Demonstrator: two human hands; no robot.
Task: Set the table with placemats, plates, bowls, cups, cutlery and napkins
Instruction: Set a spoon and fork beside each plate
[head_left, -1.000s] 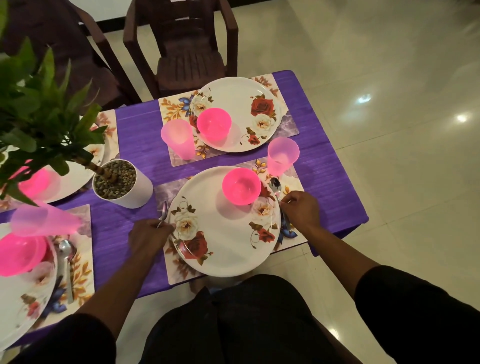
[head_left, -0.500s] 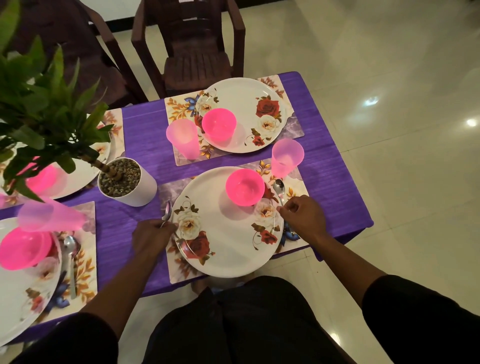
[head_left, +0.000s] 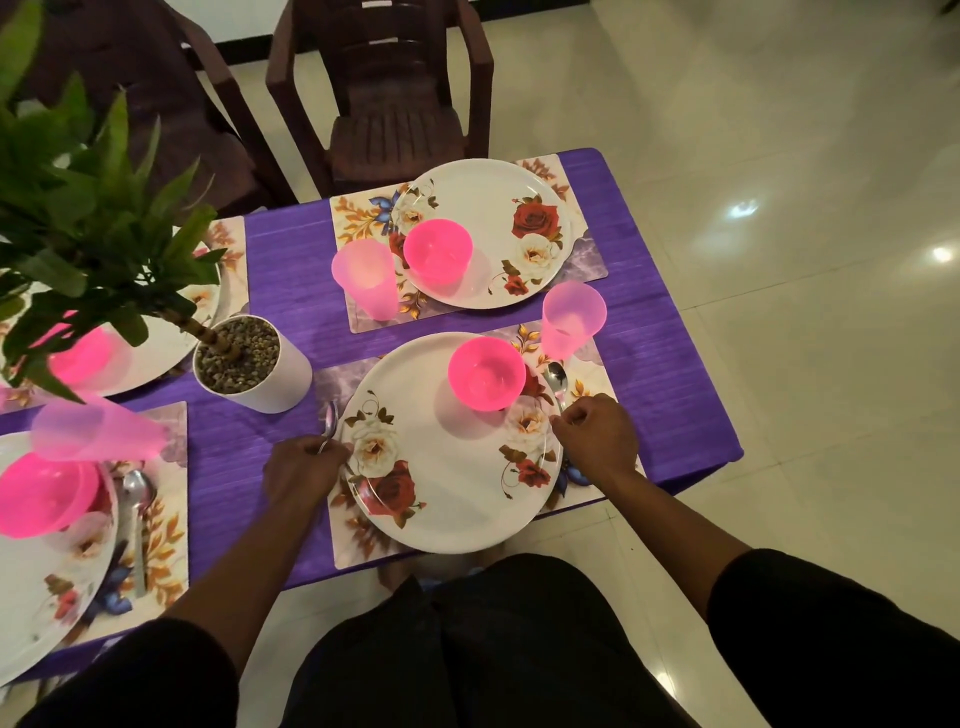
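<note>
A white floral plate (head_left: 447, 467) with a pink bowl (head_left: 485, 373) on it lies on the near floral placemat (head_left: 353, 545). My left hand (head_left: 301, 470) grips a metal utensil (head_left: 330, 422) at the plate's left edge. My right hand (head_left: 597, 441) pinches the handle of a spoon (head_left: 557, 380) at the plate's right edge, just below a pink cup (head_left: 571, 319). Across the purple table (head_left: 291, 270) sits a second setting: a floral plate (head_left: 498, 208), a pink bowl (head_left: 438, 253) and a pink cup (head_left: 363, 278).
A potted plant in a white pot (head_left: 254, 364) stands left of the near plate. Left of it are two more settings, the near one with a spoon (head_left: 137, 514), a pink bowl (head_left: 44, 493) and a cup (head_left: 93, 434). A dark chair (head_left: 389, 98) faces the far side.
Both hands have stayed at the sides of the near plate. The right hand's spoon shows slightly more beside the bowl. The camera has shifted a little.
</note>
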